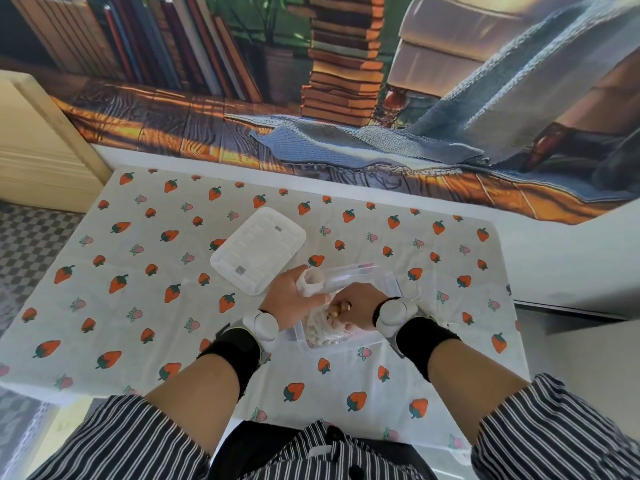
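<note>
the left hand grips a white roll, fingers curled round it, over the clear box that sits mid-table on the strawberry cloth. the right hand dips into the box among pale pieces — whether it holds any cannot be told. the lid lies just beside the box, on its far left.

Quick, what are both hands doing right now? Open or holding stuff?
Left hand: grips a white roll.
Right hand: fingers curled round pale bits inside the clear box.
</note>
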Demonstrator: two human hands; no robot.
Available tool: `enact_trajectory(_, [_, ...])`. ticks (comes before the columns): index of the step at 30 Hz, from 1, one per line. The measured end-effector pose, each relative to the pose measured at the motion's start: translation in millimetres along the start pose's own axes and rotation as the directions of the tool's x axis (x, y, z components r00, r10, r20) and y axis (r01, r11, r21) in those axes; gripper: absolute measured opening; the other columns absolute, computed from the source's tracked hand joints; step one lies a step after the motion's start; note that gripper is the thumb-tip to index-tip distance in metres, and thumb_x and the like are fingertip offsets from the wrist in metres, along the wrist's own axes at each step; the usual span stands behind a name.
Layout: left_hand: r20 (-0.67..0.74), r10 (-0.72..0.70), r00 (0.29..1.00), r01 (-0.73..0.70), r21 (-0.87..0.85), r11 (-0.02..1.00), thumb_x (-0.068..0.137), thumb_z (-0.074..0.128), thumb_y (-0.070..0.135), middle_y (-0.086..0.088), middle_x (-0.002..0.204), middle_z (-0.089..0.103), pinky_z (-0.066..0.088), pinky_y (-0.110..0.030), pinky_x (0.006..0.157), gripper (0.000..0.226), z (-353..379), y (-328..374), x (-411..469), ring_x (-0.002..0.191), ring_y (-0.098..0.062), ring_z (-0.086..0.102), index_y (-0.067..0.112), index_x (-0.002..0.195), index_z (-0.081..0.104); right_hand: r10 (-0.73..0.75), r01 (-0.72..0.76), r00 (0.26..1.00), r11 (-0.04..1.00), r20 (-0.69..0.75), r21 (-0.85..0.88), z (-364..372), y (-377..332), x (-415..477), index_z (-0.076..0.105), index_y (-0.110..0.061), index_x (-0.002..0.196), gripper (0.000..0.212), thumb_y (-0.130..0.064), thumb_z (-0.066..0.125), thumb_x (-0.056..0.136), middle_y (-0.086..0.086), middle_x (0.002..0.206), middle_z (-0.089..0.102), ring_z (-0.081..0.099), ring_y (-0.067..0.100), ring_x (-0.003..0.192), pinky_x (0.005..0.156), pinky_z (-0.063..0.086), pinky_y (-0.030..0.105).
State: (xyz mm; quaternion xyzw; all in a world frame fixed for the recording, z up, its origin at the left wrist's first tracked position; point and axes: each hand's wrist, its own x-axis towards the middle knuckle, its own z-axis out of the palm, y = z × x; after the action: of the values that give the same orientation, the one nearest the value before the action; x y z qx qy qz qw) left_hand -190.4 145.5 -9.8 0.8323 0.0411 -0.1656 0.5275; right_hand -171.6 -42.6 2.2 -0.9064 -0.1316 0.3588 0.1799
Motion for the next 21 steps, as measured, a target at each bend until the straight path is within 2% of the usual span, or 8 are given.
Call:
enact_trajectory(4, [0.003, 0.034, 0.999, -0.034, 0.01, 0.999, 0.077, 0.085, 0.026, 0.009, 0.084, 0.068, 0.052, -0.029, 0.076, 0.025, 5.1, 8.3, -0.8, 0.08, -0.011, 0.064, 0.027, 0.092, 0.065, 0.001, 0.004, 0.999, 0.994, -0.04, 0.107, -35.5, 4.3, -17.4, 0.073, -0.019, 0.096, 0.009, -0.019, 0.071, 0.088, -0.014, 0.084, 0.068, 0.073, 0.007, 0.073, 0.071, 0.051, 0.017])
enact_trajectory(8, [0.01, 0.038, 0.999, -0.038, 0.025, 0.999, 0.079, 0.084, 0.025, 0.01, 0.099, 0.069, 0.046, -0.023, 0.079, 0.039, 9.5, 17.0, 0.5, 0.093, -0.011, 0.064, 0.025, 0.114, 0.067, -0.05, 0.061, 0.996, 0.985, -0.078, 0.158, -77.0, -3.3, -34.8, 0.073, -0.018, 0.096, 0.008, -0.018, 0.072, 0.088, -0.01, 0.089, 0.069, 0.073, 0.002, 0.072, 0.076, 0.053, 0.021])
enact_trajectory(13, [0.028, 0.043, 0.999, -0.044, 0.054, 0.998, 0.079, 0.083, 0.027, 0.006, 0.098, 0.072, 0.054, -0.031, 0.084, 0.033, 14.6, 22.1, 1.0, 0.093, -0.013, 0.067, 0.028, 0.107, 0.068, -0.132, 0.137, 0.989, 0.987, -0.061, 0.087, -111.7, -25.0, -53.5, 0.071, -0.017, 0.094, 0.006, -0.02, 0.071, 0.089, -0.003, 0.089, 0.072, 0.073, 0.004, 0.074, 0.079, 0.056, 0.026])
enact_trajectory(16, [0.031, 0.05, 0.998, -0.052, 0.062, 0.997, 0.078, 0.083, 0.026, 0.005, 0.096, 0.071, 0.052, -0.031, 0.081, 0.03, 18.1, 24.4, -0.3, 0.092, -0.016, 0.067, 0.027, 0.104, 0.068, -0.149, 0.149, 0.989, 0.989, -0.011, 0.007, -117.6, -36.4, -57.3, 0.07, -0.024, 0.09, 0.002, -0.025, 0.07, 0.09, -0.004, 0.087, 0.074, 0.073, 0.002, 0.072, 0.079, 0.056, 0.026])
enact_trajectory(21, [0.047, 0.043, 0.998, -0.047, 0.078, 0.996, 0.079, 0.081, 0.031, -0.006, 0.105, 0.07, 0.053, -0.041, 0.089, 0.037, 19.2, 27.9, -2.5, 0.099, -0.024, 0.065, 0.02, 0.111, 0.066, -0.13, 0.128, 0.992, 0.987, -0.008, -0.101, -115.1, -46.2, -54.6, 0.069, -0.025, 0.085, 0.003, -0.027, 0.07, 0.088, -0.003, 0.083, 0.075, 0.071, 0.0, 0.065, 0.082, 0.059, 0.033])
